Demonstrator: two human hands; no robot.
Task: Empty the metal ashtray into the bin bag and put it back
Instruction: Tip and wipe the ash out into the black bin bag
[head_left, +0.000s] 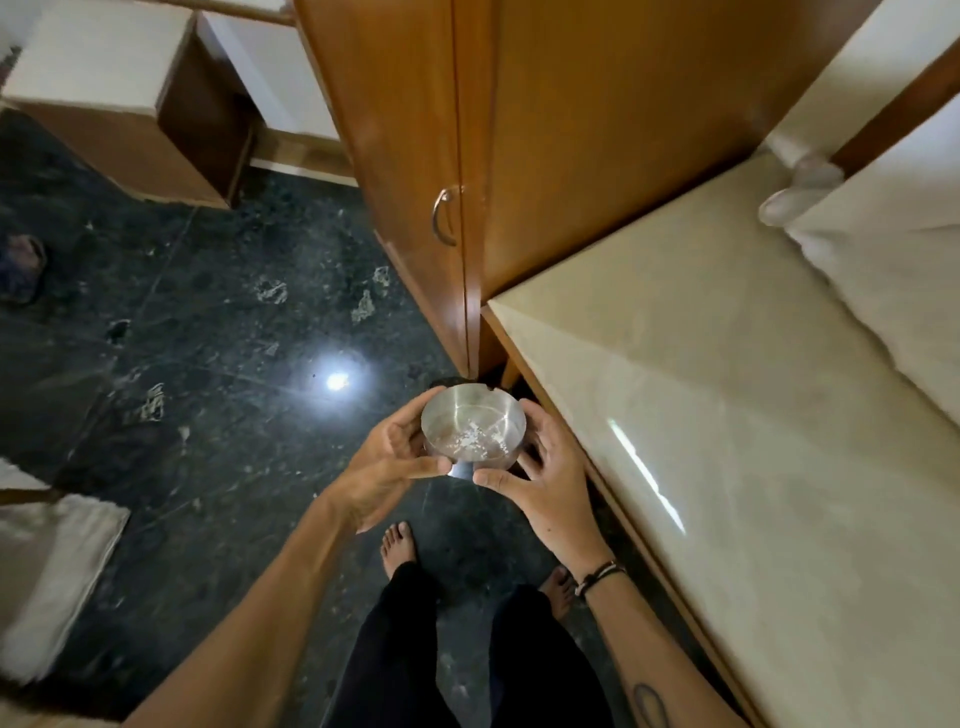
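Note:
The round metal ashtray (474, 423) is held upright in the air over the dark floor, with pale ash and brown residue on its bottom. My left hand (390, 462) grips its left side, thumb under the near rim. My right hand (545, 478) cups its right side, thumb against the near edge. A small dark shape shows just behind the ashtray's far rim; I cannot tell what it is. No bin bag is recognisable in view.
A cream-topped table (727, 405) runs along the right, beside a wooden wardrobe (467, 130) with a metal handle (442, 215). White bedding (883, 249) lies at the far right. The dark marble floor (182, 364) shows stains. My bare feet stand below.

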